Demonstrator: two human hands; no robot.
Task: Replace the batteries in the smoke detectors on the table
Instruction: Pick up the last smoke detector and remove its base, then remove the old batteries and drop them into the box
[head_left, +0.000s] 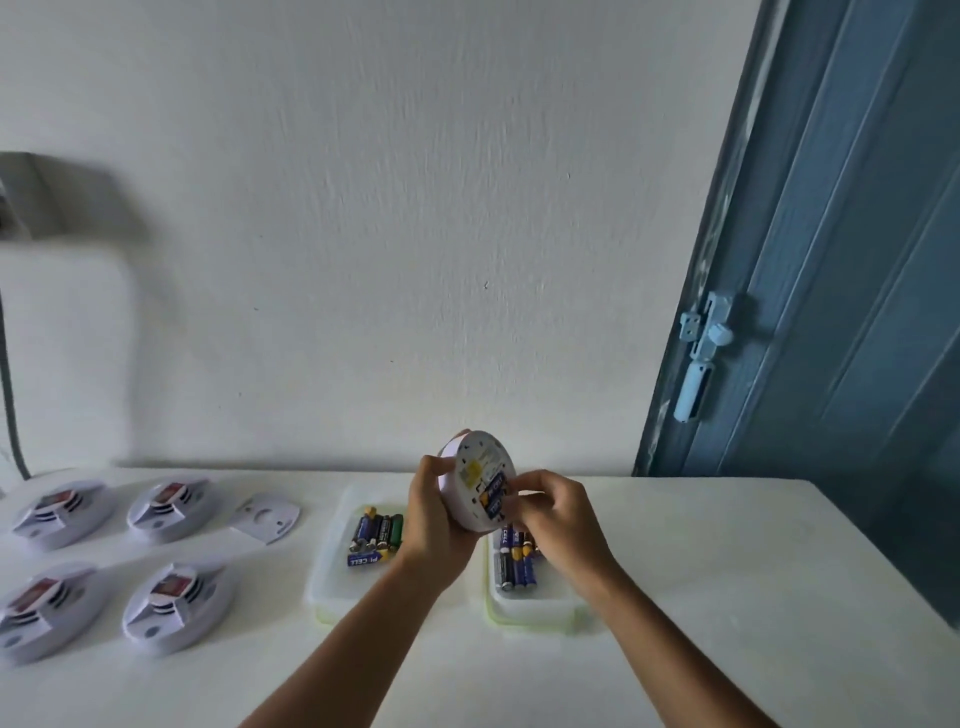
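Observation:
My left hand (434, 519) holds a round white smoke detector (475, 470) above the table, its back turned toward me. Blue batteries (496, 493) sit in its open compartment. The fingertips of my right hand (553, 512) pinch at those batteries at the detector's lower right edge. Under my hands stand two shallow white trays: the left tray (332, 577) holds several loose batteries (376, 538), the right tray (535, 605) holds several more batteries (514, 564). Several other detectors lie face up at the left, such as the nearest detector (176, 605).
A detached white cover plate (265, 517) lies between the detectors and the left tray. A white wall runs behind the table (701, 571). A blue door (841, 260) with a pale latch stands at the right. A grey cable hangs at the far left.

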